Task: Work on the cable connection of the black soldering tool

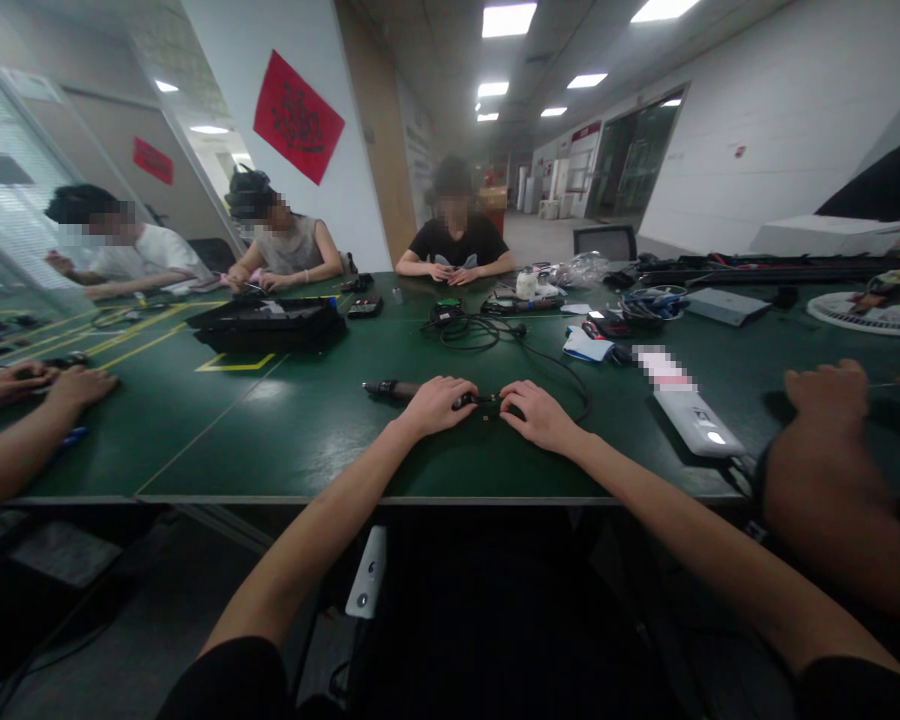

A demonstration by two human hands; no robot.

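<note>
On the green table, my left hand (441, 404) has its fingers closed round a small black part (463, 400). To its right, my right hand (536, 412) curls at the edge of a dark thing that is too small to name. Between the two hands lie thin dark pieces (487, 399) with small brass-coloured ends, and a tiny brass-coloured bit (486, 418) rests just below them. A dark pen-shaped tool (390, 389) with a metal tip lies left of my left hand.
A black cable (547, 352) curves behind my hands. A black tray (270, 322) stands at the back left, and a white power bank (696, 422) lies right. Other people's arms rest at both sides; a person (457, 240) sits opposite.
</note>
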